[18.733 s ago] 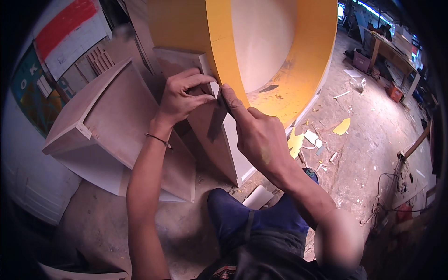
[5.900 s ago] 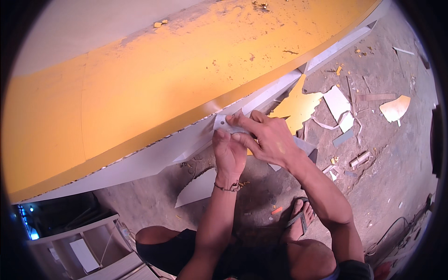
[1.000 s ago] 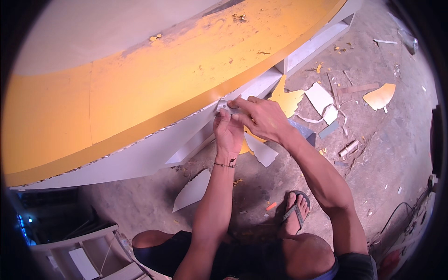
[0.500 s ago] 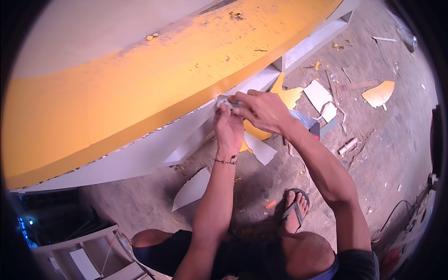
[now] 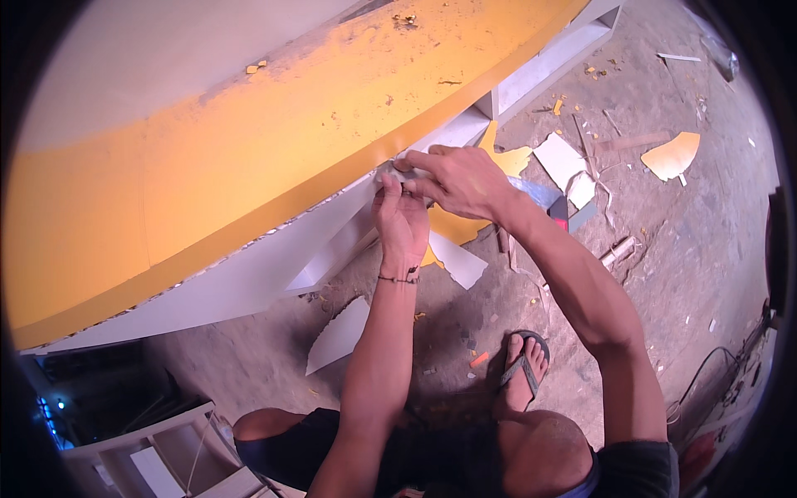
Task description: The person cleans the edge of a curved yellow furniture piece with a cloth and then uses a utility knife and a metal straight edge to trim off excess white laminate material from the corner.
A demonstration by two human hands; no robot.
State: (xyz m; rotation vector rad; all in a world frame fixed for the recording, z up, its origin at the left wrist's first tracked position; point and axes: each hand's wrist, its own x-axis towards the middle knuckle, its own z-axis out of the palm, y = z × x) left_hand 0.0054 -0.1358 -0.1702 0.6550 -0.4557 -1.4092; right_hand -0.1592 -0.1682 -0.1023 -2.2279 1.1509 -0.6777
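Note:
A long curved panel with a yellow laminate face point(image 5: 249, 166) and a white underside point(image 5: 274, 257) spans the view above me. My left hand point(image 5: 401, 220) pinches the lower edge of the yellow strip where it meets the white board, fingers closed on it. My right hand point(image 5: 452, 178) presses down on the same spot from above, fingers curled over the edge. What lies between the fingertips is hidden by both hands.
Torn white laminate pieces point(image 5: 336, 336) and yellow offcuts point(image 5: 672, 153) litter the dusty concrete floor. My sandalled foot point(image 5: 523, 369) rests below the hands. A white shelf unit point(image 5: 158, 456) stands at the lower left, and cables lie at the right edge.
Both hands have slid a little further right and up along the panel's lower edge over the last second, staying pressed together on it.

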